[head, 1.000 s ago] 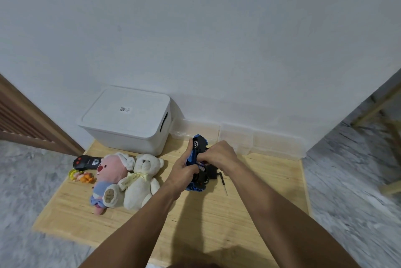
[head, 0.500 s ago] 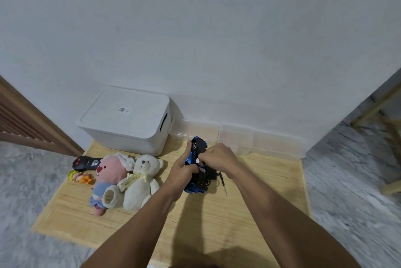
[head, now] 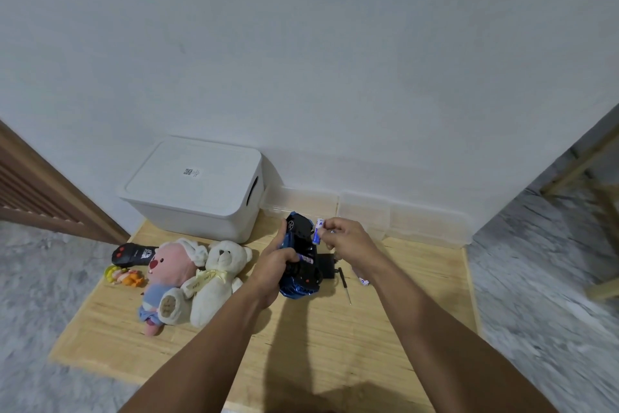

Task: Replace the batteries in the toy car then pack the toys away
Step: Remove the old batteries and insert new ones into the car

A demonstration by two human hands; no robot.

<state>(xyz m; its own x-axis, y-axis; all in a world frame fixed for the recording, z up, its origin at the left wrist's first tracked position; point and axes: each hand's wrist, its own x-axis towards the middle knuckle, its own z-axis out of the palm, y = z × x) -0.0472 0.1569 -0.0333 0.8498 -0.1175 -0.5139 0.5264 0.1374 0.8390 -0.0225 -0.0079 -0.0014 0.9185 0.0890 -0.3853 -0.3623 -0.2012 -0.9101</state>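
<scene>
My left hand [head: 273, 267] grips the blue toy car [head: 299, 265], held on its side with the black underside facing right. Another battery [head: 306, 258] shows in its open compartment. My right hand [head: 348, 240] pinches a blue and white battery [head: 318, 231] just beside the car's upper end. The black battery cover [head: 325, 266] and a small screwdriver [head: 345, 283] lie on the wooden table [head: 318, 345] under my right wrist. Another battery [head: 363, 281] lies to the right of the screwdriver, partly hidden by my arm.
A closed white storage box [head: 194, 186] stands at the back left against the wall. A pink plush [head: 167, 278], a white teddy bear [head: 216, 282], a black remote [head: 132, 253] and a small orange toy [head: 124, 276] lie at the left. Clear plastic boxes [head: 385, 215] line the wall.
My right hand has lifted away from the car's underside and now holds a battery clear of the car. The left hand keeps its grip on the car.
</scene>
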